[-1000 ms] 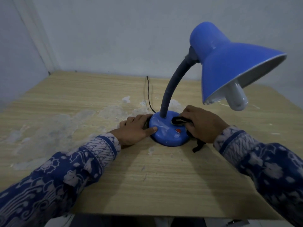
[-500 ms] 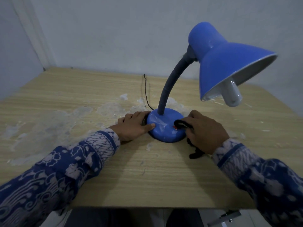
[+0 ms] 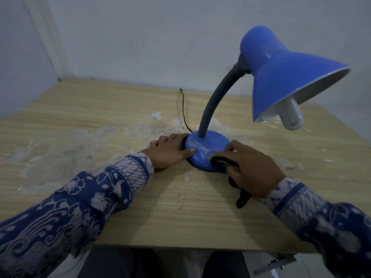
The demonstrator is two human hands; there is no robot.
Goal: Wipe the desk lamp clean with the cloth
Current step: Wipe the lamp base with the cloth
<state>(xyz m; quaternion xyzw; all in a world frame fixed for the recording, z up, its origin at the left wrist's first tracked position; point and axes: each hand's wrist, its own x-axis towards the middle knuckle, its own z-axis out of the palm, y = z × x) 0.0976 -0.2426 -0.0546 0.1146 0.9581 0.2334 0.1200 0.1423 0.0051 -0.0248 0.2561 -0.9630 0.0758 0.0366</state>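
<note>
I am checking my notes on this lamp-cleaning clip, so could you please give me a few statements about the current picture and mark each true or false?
1. The right hand presses a dark cloth against the lamp's blue base. True.
2. The left hand grips the lamp's neck. False: it rests at the left edge of the base, thumb on top; the neck is untouched.
3. The lampshade is red. False: it is blue.
4. A thin black cord runs from the base toward the wall. True.
5. The wooden table shows pale worn patches. True.
</note>
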